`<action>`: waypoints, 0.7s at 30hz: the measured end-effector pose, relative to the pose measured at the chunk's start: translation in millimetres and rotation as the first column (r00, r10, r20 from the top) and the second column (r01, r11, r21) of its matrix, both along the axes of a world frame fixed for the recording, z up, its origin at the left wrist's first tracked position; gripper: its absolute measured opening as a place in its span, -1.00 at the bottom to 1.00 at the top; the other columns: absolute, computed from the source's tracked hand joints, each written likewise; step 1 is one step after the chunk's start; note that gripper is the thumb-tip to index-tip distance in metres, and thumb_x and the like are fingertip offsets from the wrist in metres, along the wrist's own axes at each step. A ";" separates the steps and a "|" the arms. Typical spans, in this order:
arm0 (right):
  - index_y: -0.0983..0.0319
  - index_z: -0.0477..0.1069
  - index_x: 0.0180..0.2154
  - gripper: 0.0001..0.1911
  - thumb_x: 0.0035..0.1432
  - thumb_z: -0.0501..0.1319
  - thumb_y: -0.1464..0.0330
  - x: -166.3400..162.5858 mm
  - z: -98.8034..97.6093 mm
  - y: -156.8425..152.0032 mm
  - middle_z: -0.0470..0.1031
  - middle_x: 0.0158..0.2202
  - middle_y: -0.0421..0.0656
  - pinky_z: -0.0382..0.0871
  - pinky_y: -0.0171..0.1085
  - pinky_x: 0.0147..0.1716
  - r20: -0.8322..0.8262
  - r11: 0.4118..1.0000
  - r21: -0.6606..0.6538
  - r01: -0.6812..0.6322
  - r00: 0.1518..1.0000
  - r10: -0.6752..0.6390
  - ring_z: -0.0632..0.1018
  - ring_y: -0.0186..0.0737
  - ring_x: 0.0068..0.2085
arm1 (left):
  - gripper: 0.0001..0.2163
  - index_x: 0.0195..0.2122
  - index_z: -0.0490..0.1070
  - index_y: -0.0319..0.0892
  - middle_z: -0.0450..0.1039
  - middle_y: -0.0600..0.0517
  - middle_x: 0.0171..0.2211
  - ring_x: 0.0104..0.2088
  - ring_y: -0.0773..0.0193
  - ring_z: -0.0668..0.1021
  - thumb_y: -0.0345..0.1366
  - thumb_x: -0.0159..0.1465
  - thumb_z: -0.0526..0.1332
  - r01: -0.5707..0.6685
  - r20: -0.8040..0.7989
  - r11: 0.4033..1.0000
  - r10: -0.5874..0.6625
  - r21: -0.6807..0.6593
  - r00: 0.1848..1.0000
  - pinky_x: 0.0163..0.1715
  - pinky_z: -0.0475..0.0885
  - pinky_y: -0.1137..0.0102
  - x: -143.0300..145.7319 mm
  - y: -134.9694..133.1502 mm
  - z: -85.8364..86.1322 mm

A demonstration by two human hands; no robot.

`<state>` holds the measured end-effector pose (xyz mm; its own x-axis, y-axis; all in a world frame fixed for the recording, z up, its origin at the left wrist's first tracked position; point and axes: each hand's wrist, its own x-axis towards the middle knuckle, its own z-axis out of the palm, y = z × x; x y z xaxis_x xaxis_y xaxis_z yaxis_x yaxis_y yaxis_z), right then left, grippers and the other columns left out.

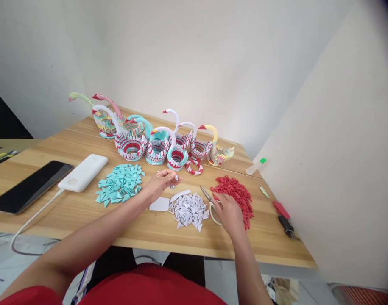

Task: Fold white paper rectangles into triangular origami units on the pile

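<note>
My left hand (162, 183) is raised over the middle of the table, thumb and fingers pinching a small white folded paper piece (176, 178). Below it lies a pile of white folded paper triangles (189, 209) beside a flat white paper sheet (159, 204). My right hand (228, 209) rests at the left edge of a heap of red paper triangles (236, 190), its fingers curled together. What those fingers hold, if anything, is hidden. Scissors (206, 193) with pale handles lie right beside and partly under that hand. A red-and-white paper ring (194, 167) lies farther back.
Several folded-paper swans (132, 146) stand along the back. To the left are turquoise paper triangles (120, 184), a white power bank (83, 173) with a cable (30, 222), and a black phone (31, 186). A black-handled object (286, 225) and a red paper piece (280, 209) lie right, near a wall panel.
</note>
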<state>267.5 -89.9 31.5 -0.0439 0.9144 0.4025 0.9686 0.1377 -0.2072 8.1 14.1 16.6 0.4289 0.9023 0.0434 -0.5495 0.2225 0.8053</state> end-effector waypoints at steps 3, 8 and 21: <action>0.21 0.46 -0.10 -0.75 0.24 0.10 0.32 -39.6 20.5 13.6 0.53 -0.18 -0.05 0.37 -0.17 -0.11 -0.231 0.981 0.063 -0.183 0.954 0.193 0.50 -0.12 -0.13 | -0.79 -0.43 0.45 -0.25 0.47 0.03 -0.46 -0.43 0.35 0.48 -0.21 0.07 0.37 -0.092 -0.095 0.985 0.106 0.144 0.990 -0.34 0.36 0.44 0.8 -2.9 0.6; 0.19 0.47 -0.20 -0.85 0.21 0.16 0.33 -86.7 36.2 31.0 0.51 -0.30 -0.12 0.37 -0.23 -0.22 -0.380 0.925 0.212 -0.315 0.846 0.375 0.50 -0.19 -0.23 | -0.87 -0.45 0.47 -0.23 0.43 0.06 -0.56 -0.49 0.35 0.45 -0.29 0.04 0.36 -0.138 -0.218 0.962 0.190 0.235 0.957 -0.41 0.33 0.45 -0.5 -13.4 15.4; 0.17 0.49 -0.19 -0.84 0.23 0.16 0.41 -79.9 36.1 44.6 0.53 -0.31 -0.13 0.36 -0.25 -0.26 -0.305 0.816 0.258 -0.517 0.758 0.577 0.50 -0.23 -0.26 | -0.91 -0.50 0.55 -0.16 0.53 -0.04 -0.46 -0.38 0.18 0.51 -0.27 0.03 0.39 -0.130 -0.401 0.843 0.376 0.521 0.835 -0.24 0.36 0.34 -5.1 -21.7 19.0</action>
